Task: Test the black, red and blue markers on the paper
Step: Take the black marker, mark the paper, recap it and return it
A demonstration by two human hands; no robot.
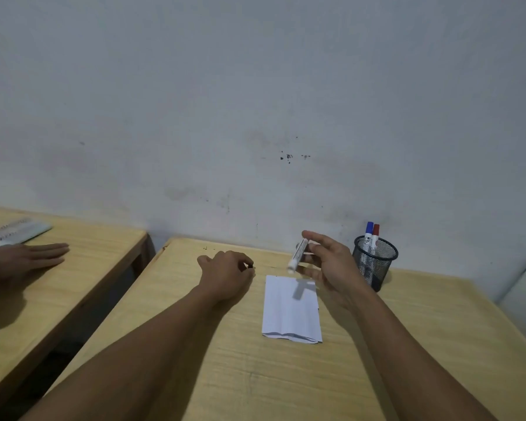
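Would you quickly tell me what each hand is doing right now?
Left hand: closed on a small black piece, probably the marker's cap.
Right hand: holding a white-barrelled marker above the paper.

Stained grey wall behind two wooden desks.

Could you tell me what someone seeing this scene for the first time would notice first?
Most likely the two bare forearms reaching over the wooden table: the right hand holds a white-barrelled marker tilted above the folded white paper, while the left hand pinches something small and dark, perhaps its cap. Next comes the black mesh cup at the far right by the wall, with a blue marker and a red marker standing in it.
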